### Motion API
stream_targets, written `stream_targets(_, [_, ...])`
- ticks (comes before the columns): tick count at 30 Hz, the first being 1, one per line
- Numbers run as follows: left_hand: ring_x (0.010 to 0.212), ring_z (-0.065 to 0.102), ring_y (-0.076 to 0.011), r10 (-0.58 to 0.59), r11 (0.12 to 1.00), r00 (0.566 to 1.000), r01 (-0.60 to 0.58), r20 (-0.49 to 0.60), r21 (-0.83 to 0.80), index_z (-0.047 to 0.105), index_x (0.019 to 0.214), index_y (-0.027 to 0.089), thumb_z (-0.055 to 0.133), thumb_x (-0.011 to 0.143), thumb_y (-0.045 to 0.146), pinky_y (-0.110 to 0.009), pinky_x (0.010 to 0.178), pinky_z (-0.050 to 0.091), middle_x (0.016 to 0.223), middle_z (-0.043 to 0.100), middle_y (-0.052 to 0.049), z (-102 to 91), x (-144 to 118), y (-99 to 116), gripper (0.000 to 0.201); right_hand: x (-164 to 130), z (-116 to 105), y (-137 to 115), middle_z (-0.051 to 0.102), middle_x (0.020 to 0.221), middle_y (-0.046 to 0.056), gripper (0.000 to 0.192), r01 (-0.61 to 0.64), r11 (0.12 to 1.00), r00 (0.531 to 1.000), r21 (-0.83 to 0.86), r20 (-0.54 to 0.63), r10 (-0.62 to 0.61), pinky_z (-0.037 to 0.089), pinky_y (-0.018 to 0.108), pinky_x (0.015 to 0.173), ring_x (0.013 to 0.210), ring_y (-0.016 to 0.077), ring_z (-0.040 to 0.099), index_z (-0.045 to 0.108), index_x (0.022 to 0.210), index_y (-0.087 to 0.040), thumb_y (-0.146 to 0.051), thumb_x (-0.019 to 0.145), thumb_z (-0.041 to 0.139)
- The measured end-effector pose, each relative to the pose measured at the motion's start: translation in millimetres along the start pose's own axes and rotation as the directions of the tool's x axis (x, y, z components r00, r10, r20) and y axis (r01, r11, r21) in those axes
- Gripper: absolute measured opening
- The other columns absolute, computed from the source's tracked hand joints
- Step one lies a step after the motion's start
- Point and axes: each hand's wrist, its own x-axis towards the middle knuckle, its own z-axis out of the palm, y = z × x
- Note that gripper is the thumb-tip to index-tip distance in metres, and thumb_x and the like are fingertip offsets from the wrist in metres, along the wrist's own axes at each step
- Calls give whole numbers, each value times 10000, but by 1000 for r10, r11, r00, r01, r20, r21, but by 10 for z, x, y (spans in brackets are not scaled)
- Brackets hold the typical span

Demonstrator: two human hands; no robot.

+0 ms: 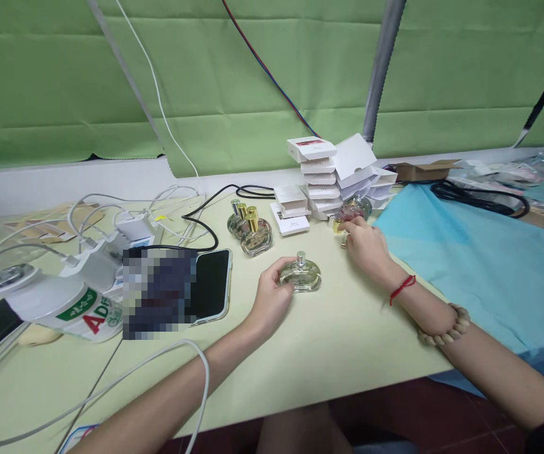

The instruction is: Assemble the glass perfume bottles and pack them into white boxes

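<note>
light: bright, even, soft shadows | focus: sharp centre | edges: wide-angle bowing | one patch pixelated

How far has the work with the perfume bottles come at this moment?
Looks done: two gold-capped bottles stand together. In hand: the left hand steadies an uncapped perfume bottle with a bare sprayer, while the right hand reaches a gold cap. Seemingly left: capping it, and the white boxes stacked behind.
</note>
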Motion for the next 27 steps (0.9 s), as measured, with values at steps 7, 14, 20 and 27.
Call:
stream_targets(7, [808,587,-169,-9,1000,1000,9,-12,11,629,812,192,419,501,13,-312,820,463,832,653,-4,10,2,24,416,6,-62,-69,601,1027,78,282,222,916,956,335,-260,-137,390,352,799,974,225,549,665,955,-193,-78,788,468])
stream_targets(14, [809,577,-163,-2,1000,1000,2,-3,-5,634,856,170,414,504,14,-293,820,450,857,654,-16,9,-4,20,443,-66,-139,-291,632,1084,52,302,21,159,995,987,-5,-98,466,338,799,920,175,587,644,1043,-249,-328,752,615])
stream_targets(20, [771,575,-160,20,1000,1000,-20,2,-1,638,848,166,431,523,29,-284,779,454,842,659,-19,11,-4,33,409,-96,-160,-322,658,979,11,258,-227,-93,945,969,196,-261,436,325,836,864,137,589,679,958,-282,-324,703,681])
stream_targets(27, [805,582,-166,27,1000,1000,-27,12,0,634,887,164,439,536,38,-286,780,451,864,659,-23,10,-4,6,421,-98,-132,-331,665,938,3,203,-185,-110,942,977,144,-304,450,317,814,840,132,589,690,883,-267,-289,682,709])
